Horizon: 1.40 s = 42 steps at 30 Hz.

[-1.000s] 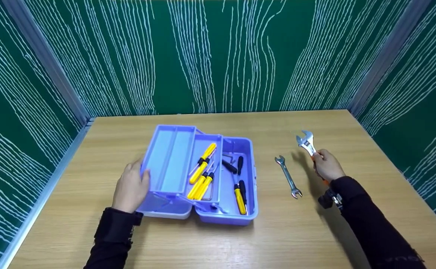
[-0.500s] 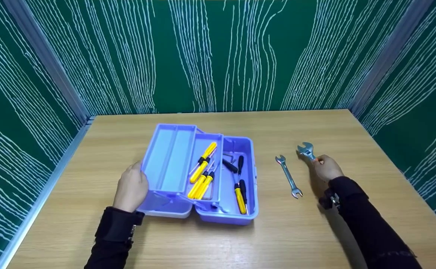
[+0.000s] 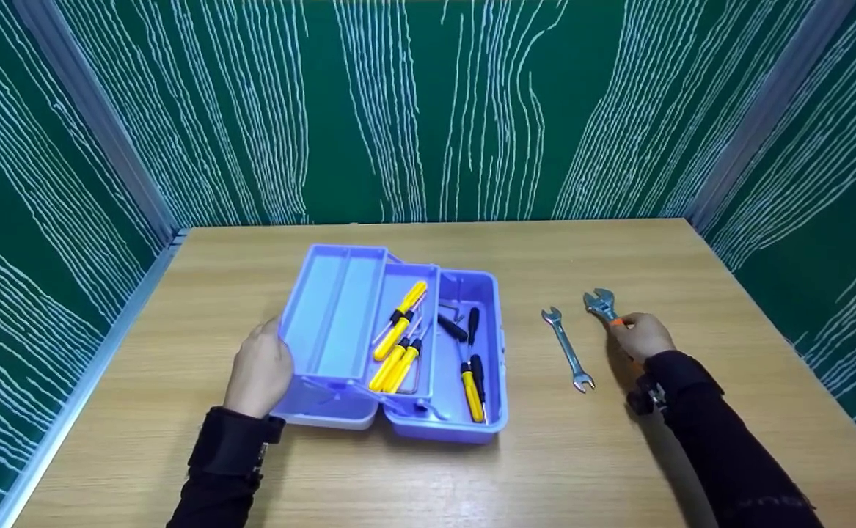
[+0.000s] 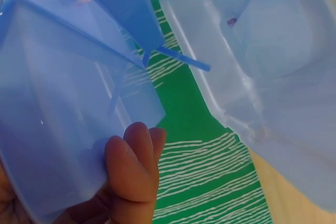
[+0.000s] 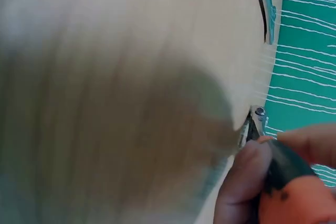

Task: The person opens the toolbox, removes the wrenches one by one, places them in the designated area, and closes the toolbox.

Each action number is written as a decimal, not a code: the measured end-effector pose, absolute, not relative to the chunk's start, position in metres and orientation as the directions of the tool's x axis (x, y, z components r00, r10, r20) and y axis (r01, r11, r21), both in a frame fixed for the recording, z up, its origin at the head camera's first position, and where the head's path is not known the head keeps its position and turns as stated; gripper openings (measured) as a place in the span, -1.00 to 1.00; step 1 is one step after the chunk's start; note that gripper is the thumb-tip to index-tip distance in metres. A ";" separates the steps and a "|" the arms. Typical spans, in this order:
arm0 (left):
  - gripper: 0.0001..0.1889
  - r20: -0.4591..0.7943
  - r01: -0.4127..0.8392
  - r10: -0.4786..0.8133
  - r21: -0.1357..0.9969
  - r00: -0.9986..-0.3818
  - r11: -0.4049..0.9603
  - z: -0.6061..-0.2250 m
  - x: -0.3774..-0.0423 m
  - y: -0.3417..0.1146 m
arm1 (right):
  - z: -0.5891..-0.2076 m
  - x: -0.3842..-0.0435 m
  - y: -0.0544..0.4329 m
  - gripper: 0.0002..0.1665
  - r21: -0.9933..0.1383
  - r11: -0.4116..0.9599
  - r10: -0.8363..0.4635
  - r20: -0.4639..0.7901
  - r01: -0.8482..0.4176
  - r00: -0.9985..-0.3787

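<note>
My left hand grips the outer side of the upper tray of a purple-blue cantilever toolbox. In the left wrist view, bent fingers and the thumb side take hold of the translucent tray's corner. Over on the right, my right hand holds an adjustable wrench by its orange and black handle, low over the wooden table. Its jaw end points away from me and to the left. Between box and hand lies a double open-ended wrench.
Several yellow-handled screwdrivers lie in the toolbox's middle tray. The bottom compartment holds black-handled tools and another yellow screwdriver. Green panels with white wavy lines border the table behind and on both sides.
My right hand has lowered the adjustable wrench toward the table, its head coming nearer to me. The left hand and the toolbox have hardly moved.
</note>
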<state>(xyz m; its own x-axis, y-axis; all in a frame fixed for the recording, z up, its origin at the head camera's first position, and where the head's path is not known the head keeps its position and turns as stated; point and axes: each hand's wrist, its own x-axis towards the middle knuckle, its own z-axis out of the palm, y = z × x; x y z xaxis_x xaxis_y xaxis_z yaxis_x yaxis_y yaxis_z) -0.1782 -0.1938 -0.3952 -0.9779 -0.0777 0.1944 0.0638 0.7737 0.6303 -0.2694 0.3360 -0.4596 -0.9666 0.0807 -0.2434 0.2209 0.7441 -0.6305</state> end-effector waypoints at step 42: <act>-0.52 0.198 0.068 -0.069 0.614 -0.978 0.787 -0.396 -0.177 -0.195 | -0.423 -0.259 0.260 -0.33 -0.739 0.672 -0.003 0.070 -0.054 -0.998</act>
